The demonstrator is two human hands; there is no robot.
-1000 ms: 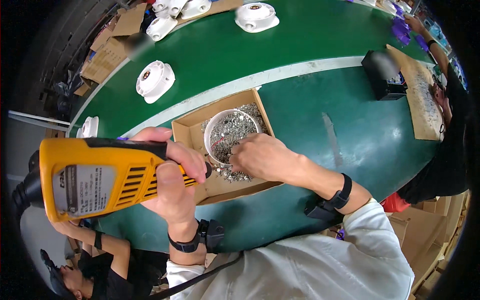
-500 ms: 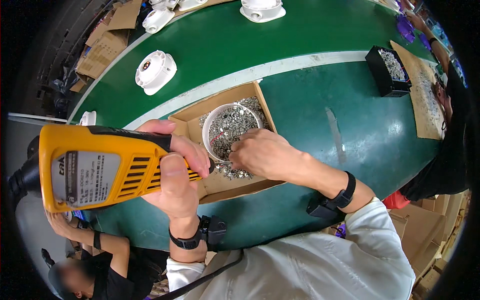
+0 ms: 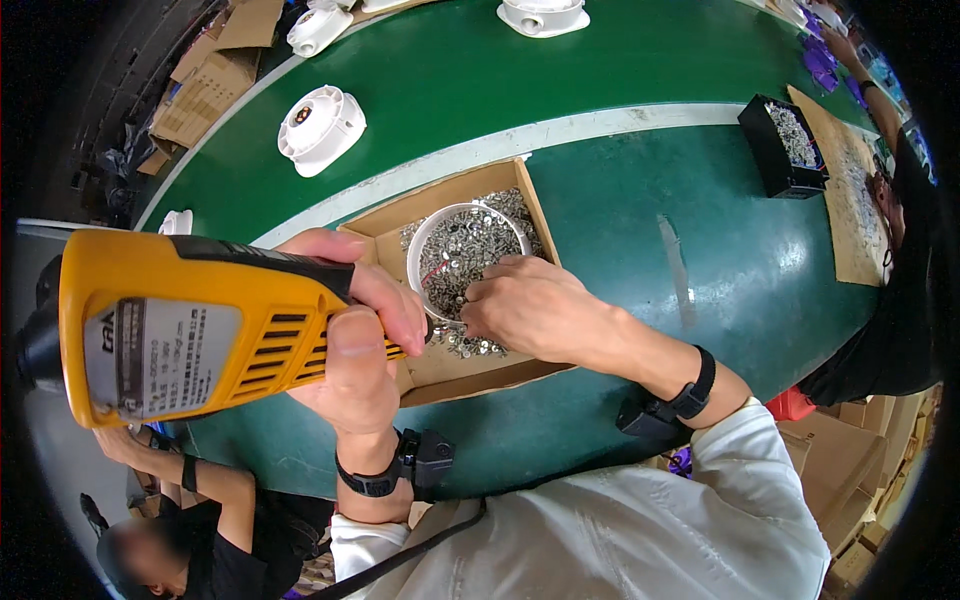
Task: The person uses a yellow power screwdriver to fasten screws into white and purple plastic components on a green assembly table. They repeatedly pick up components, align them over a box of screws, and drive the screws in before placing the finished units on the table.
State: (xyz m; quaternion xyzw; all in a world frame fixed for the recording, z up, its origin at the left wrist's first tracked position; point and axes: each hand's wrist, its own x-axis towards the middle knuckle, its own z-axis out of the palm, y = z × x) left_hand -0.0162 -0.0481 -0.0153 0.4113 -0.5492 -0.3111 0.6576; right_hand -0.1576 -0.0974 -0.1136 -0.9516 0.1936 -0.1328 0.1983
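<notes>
My left hand point(image 3: 358, 345) is wrapped round a yellow and black electric screwdriver point(image 3: 175, 340), its body pointing out to the left and its black end near the bowl. My right hand point(image 3: 545, 312) reaches into a round white bowl point(image 3: 414, 262) from the right, its fingers curled down into a heap of small silvery screws point(image 3: 468, 245). The fingertips are hidden, so whatever they pinch does not show. The bowl sits in a shallow cardboard box point(image 3: 475, 387), with more loose screws around it. A bit of red shows among the screws.
Beyond the pale rail point(image 3: 590, 125), white round housings point(image 3: 322, 130) stand on a green conveyor belt point(image 3: 640, 60). At the right are a black bin point(image 3: 785, 150) of small metal parts and a cardboard sheet point(image 3: 845, 200) beside a co-worker. Another person point(image 3: 215, 510) sits at lower left.
The screwdriver's rear end has swung slightly up and left. My right hand stays in the bowl with little visible movement. The white housings have shifted slightly rightward along the belt.
</notes>
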